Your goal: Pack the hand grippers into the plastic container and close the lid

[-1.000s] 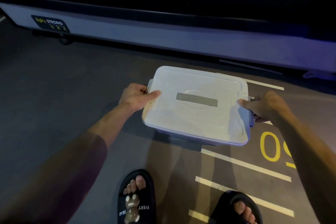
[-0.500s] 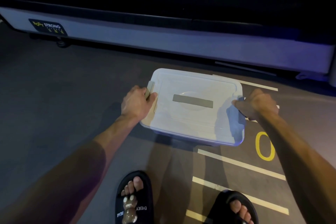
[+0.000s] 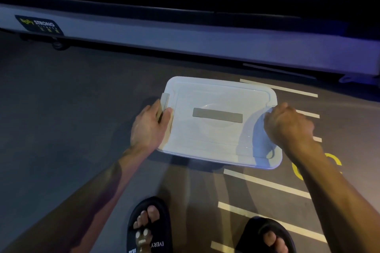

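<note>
A white plastic container point(image 3: 218, 135) with its lid on sits low over the dark floor in front of me. A grey strip point(image 3: 217, 115) runs across the lid's middle. My left hand point(image 3: 149, 127) grips the grey latch point(image 3: 164, 101) on the left end, thumb on the lid. My right hand point(image 3: 287, 125) is closed over the right end, covering the latch there. No hand grippers are in sight; the lid hides the inside.
A long grey machine base point(image 3: 185, 47) with a "STRONG" label point(image 3: 38, 25) runs across the back. White lines point(image 3: 267, 184) and a yellow painted numeral point(image 3: 316, 167) mark the floor at right. My feet in black slippers point(image 3: 149, 226) stand just below the container.
The container has come down from tilted and lifted to level near the floor. My hands shifted from holding its ends to pressing on the end latches.
</note>
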The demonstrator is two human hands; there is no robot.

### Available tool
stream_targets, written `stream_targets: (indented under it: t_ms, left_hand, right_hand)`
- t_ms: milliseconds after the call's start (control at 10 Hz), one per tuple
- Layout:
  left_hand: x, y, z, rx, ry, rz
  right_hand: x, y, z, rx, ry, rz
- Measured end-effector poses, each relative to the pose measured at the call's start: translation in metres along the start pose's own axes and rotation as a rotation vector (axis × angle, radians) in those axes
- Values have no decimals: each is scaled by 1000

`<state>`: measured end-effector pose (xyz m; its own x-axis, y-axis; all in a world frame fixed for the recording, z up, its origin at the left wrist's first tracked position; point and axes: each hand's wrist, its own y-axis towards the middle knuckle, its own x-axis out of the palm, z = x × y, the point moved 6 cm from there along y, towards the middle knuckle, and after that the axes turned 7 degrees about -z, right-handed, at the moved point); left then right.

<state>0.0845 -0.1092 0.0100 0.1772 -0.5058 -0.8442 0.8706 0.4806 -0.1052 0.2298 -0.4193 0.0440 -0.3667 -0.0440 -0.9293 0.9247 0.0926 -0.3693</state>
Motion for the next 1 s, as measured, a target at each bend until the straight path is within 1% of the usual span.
stream_targets:
  t_ms: [100, 200, 300, 400, 600, 700, 800, 900, 1000]
  left_hand:
    - [-6, 8, 15, 152, 144, 55]
    - [1, 17, 50, 402, 279, 6]
    - [21, 22, 64, 481, 405, -132]
    - [27, 24, 62, 490, 416, -113]
    - [36, 32, 57, 581, 382, -3]
    - [35, 36, 59, 555, 359, -15]
    - [16, 36, 76, 439, 325, -138]
    - [-25, 44, 113, 274, 162, -296]
    - [-90, 41, 168, 150, -255, -403]
  right_hand:
    - [-6, 2, -7, -113, 41, 133]
    - [3, 4, -29, -354, 104, 192]
    - [21, 10, -40, -452, 58, 165]
    - [29, 14, -40, -481, 30, 214]
    - [38, 23, -42, -517, 15, 248]
    - [31, 25, -45, -497, 33, 163]
    - [3, 23, -49, -474, 127, -50]
    - [-61, 13, -56, -400, 492, -229]
    - [-143, -18, -51, -158, 864, -371]
